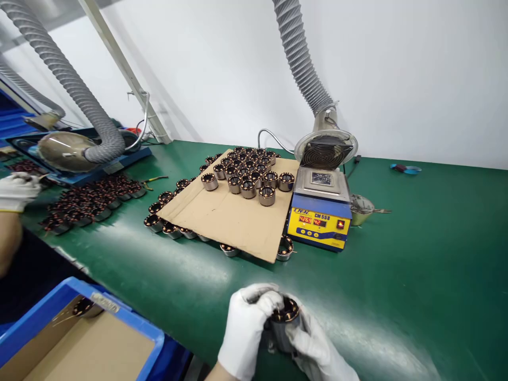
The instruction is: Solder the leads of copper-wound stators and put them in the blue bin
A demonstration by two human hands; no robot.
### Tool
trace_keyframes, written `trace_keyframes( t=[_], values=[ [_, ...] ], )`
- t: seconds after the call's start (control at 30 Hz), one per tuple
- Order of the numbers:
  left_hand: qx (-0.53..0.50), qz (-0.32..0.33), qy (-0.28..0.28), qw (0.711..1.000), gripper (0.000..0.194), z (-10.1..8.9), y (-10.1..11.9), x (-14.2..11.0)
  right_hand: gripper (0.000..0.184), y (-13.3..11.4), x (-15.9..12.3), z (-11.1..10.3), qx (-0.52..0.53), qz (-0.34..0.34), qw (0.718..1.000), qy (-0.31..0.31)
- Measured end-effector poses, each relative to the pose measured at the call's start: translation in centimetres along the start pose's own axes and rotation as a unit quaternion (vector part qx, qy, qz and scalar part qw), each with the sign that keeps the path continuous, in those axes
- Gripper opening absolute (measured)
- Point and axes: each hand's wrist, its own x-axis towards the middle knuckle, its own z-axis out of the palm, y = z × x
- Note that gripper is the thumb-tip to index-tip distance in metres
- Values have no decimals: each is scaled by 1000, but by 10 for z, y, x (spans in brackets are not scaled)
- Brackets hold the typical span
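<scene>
A motor stator (283, 333), a steel ring with copper windings, is held tilted above the front of the green bench. My right hand (315, 344), in a white glove, wraps round its right side and lower front. Against the stator's upper left rim, my left hand (248, 323), gloved too, has its fingers closed in a pinch. Whether a thin wire end lies between those fingertips is too small to tell. Beyond my hands is a cardboard sheet (222, 222) with many similar stators (248, 188) grouped on its far half.
A blue-and-yellow solder pot (319, 211) stands under a fume hose (305, 58). More stators (154, 222) lie beneath the cardboard. At left are a wound-part pile (91, 201), a co-worker's gloved hand (18, 190) and a blue bin (151, 330) holding a stator.
</scene>
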Motion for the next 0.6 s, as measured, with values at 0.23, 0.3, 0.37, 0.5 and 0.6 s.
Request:
trace_keyframes(
  t=[0.23, 0.3, 0.37, 0.5, 0.6],
  values=[
    [-27, 3, -57, 998, 53, -28, -13, 13, 46, 23, 0, -6, -330, -178, 911, 173],
    [21, -35, -149, 988, 49, -17, -17, 7, 33, 23, 3, -4, -412, -211, 872, 158],
    [1, -75, -154, 985, 36, -4, -18, 4, 28, 21, 5, -3, -492, -216, 827, 163],
    [-171, -69, -54, 981, 32, -2, -13, 10, 30, 21, 6, -4, -550, -252, 775, 181],
    [-174, -15, 6, 985, 34, -19, -4, 13, 37, 22, 5, -5, -545, -280, 766, 195]
  ],
)
